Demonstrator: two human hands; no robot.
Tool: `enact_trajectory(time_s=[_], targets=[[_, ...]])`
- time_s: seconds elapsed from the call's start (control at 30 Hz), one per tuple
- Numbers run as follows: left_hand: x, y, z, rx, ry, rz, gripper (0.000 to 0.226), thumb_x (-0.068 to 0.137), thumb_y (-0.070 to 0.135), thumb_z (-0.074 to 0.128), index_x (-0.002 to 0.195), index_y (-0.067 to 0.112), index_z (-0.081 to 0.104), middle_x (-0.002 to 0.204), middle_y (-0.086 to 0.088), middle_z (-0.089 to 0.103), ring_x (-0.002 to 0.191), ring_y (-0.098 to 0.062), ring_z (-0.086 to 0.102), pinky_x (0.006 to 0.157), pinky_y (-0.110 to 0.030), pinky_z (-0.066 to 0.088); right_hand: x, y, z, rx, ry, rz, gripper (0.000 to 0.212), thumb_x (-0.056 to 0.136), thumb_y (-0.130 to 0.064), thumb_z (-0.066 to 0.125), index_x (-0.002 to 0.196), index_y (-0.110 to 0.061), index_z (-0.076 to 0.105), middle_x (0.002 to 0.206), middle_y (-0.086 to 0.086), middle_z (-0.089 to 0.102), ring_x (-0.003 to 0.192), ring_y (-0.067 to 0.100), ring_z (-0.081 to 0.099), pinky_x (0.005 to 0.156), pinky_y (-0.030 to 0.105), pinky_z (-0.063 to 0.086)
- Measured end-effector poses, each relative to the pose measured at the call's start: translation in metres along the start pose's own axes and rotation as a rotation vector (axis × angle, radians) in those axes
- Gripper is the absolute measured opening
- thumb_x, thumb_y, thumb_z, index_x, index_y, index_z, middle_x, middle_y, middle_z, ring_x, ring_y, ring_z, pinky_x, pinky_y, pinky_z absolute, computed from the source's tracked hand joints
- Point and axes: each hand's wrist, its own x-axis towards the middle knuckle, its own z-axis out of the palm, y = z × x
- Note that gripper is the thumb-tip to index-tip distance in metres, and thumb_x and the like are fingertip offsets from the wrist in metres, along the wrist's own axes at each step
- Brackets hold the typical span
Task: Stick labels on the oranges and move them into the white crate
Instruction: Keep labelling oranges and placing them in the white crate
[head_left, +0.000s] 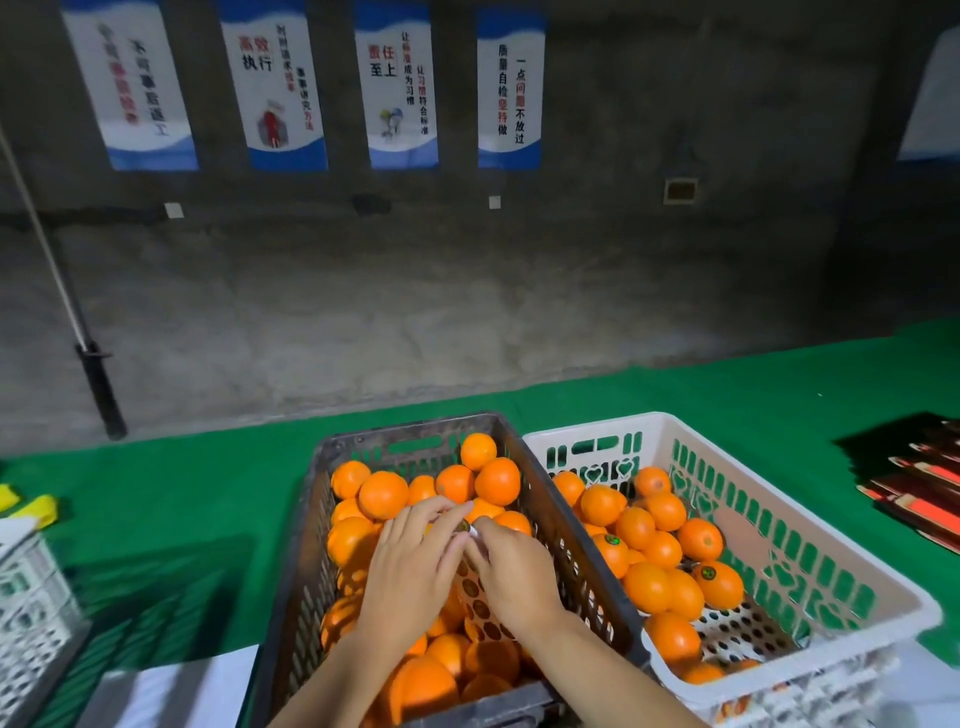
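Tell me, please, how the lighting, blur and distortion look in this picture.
Head view: the oranges and white crate are brightly lit, the wall posters dim and soft; head view: the left hand, right hand and label sheet look slightly smeared; head view: the wide lens bows the far edge of the green cloth, and a shadow lies left of the dark crate.

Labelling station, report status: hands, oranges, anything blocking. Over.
Left hand and right hand both pinching sticker sheet over dark crate. Oranges heaped there. White crate part filled, some labelled. Path across looks open.
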Motion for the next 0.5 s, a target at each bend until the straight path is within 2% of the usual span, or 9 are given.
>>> enact_trajectory(time_s=[0.17, 0.2, 0.33, 0.43, 0.5], targets=[[0.001, -0.008, 0.003, 0.020, 0.056, 0.061, 0.026, 0.095, 0.034, 0.050, 0.109, 0.026, 0.071, 0.111, 0.006, 0.062, 0.100, -0.014, 0.056, 0.081, -0.024, 0.037, 0.001, 0.002, 0.000, -0.073, 0.008, 0.020, 0.025, 0.104, -0.032, 0.046, 0.092, -0.017, 0.061, 0.084, 0.004, 0.068, 0.075, 0.023, 0.062, 0.050, 0.024, 0.025], [0.001, -0.009, 0.004, 0.013, 0.062, 0.071, 0.025, 0.094, 0.032, 0.051, 0.106, 0.026, 0.071, 0.110, 0.006, 0.064, 0.099, -0.014, 0.056, 0.081, -0.023, 0.036, 0.001, 0.003, 0.000, -0.073, 0.005, 0.033, 0.025, 0.104, -0.032, 0.046, 0.091, -0.017, 0.061, 0.084, 0.004, 0.068, 0.076, 0.023, 0.062, 0.050, 0.025, 0.024], [0.000, -0.011, 0.008, -0.040, 0.105, 0.094, 0.025, 0.092, 0.030, 0.054, 0.101, 0.024, 0.076, 0.107, 0.007, 0.071, 0.099, -0.009, 0.060, 0.081, -0.023, 0.039, 0.002, 0.004, 0.001, -0.024, -0.028, 0.066, 0.022, 0.104, -0.033, 0.046, 0.100, -0.019, 0.062, 0.090, 0.002, 0.069, 0.081, 0.021, 0.063, 0.061, 0.031, 0.039], [-0.002, -0.013, 0.007, -0.069, 0.099, 0.075, 0.027, 0.090, 0.031, 0.055, 0.102, 0.023, 0.078, 0.107, 0.007, 0.074, 0.100, -0.009, 0.066, 0.080, -0.024, 0.044, 0.001, 0.003, 0.001, 0.037, -0.072, 0.033, 0.022, 0.104, -0.034, 0.045, 0.102, -0.018, 0.060, 0.085, 0.004, 0.067, 0.077, 0.023, 0.061, 0.056, 0.032, 0.034], [-0.001, -0.012, 0.004, -0.077, 0.081, 0.010, 0.029, 0.090, 0.030, 0.053, 0.101, 0.024, 0.079, 0.106, 0.008, 0.075, 0.099, -0.009, 0.069, 0.077, -0.024, 0.048, -0.001, 0.000, 0.002, 0.110, -0.103, 0.004, 0.018, 0.102, -0.031, 0.046, 0.110, -0.019, 0.056, 0.074, -0.002, 0.060, 0.066, 0.020, 0.056, 0.049, 0.030, 0.028]])
